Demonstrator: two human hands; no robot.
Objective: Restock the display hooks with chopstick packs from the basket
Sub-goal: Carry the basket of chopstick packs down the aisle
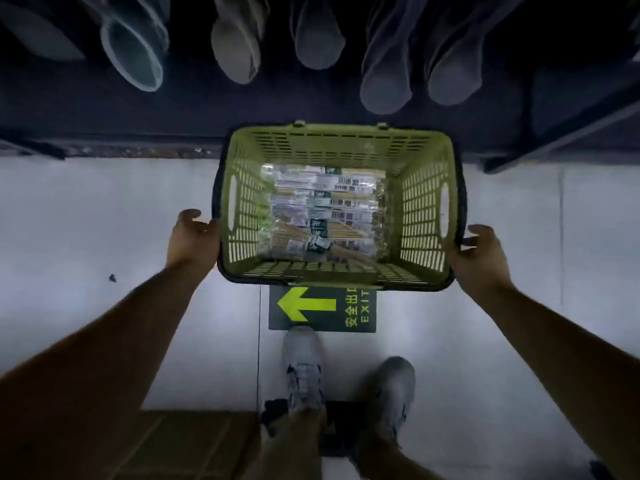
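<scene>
A green plastic basket with slotted walls is below me, in front of the dark display. Several clear chopstick packs with barcode labels lie flat on its bottom. My left hand grips the basket's left rim, thumb up and fingers curled against the edge. My right hand grips the right rim the same way. I cannot tell whether the basket rests on the floor or hangs just above it. No display hooks show clearly.
Pale rounded goods hang in a row from the dark display at the top. A green exit floor sign lies just behind the basket. My two grey shoes stand on light tiles. A cardboard box sits at the lower left.
</scene>
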